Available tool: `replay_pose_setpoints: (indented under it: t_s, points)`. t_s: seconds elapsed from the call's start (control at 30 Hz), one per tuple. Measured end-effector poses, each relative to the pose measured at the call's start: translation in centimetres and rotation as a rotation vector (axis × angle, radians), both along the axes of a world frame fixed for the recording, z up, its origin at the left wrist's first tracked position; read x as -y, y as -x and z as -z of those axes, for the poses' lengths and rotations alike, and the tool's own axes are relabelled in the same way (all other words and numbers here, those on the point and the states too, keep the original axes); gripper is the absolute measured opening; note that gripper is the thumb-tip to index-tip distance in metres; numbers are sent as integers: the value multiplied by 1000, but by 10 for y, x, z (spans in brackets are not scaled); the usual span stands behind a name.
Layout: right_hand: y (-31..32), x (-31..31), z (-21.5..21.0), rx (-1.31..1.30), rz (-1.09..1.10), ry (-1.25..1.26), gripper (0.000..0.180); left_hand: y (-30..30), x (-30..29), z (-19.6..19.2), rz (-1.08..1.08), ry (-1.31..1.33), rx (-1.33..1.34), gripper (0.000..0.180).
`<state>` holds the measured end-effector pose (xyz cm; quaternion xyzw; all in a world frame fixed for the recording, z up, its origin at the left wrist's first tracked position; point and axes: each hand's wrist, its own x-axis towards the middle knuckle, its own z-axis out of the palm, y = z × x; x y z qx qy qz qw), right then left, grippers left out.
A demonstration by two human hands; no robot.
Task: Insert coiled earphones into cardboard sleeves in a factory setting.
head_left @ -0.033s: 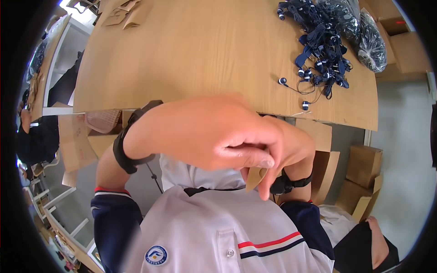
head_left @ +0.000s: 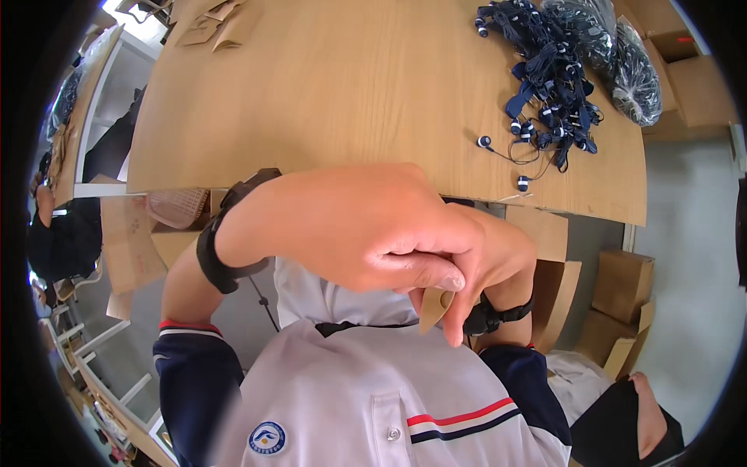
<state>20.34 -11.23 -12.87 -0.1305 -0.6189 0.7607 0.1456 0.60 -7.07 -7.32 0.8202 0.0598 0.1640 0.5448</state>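
Note:
My two hands are raised close to the camera, above my chest, in front of the near edge of the wooden table (head_left: 350, 93). My left hand (head_left: 350, 226) lies over my right hand (head_left: 498, 257), and both wrists wear black straps. A small brown cardboard piece (head_left: 433, 310) pokes out below the fingers. It is pinched between my left thumb and the fingers of my right hand. Most of my right hand is hidden behind the left.
A pile of dark blue cords with earbuds (head_left: 552, 78) lies at the table's far right, beside dark plastic bags (head_left: 622, 54). Flat cardboard pieces (head_left: 218, 23) sit at the far left corner. Cardboard boxes (head_left: 622, 288) stand on the floor at right. Another person (head_left: 62, 233) is at left.

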Motion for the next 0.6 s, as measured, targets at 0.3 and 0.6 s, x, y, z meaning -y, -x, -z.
replay_pose_setpoints:
  t_s: [0.3, 0.6]
  points:
    - [19, 0, -1, -338, 187, 281, 57, 13, 12, 12, -461, -131, 370, 61]
    - [21, 32, -34, -206, 668, 107, 65, -9, 30, 23, -542, -631, 534, 85]
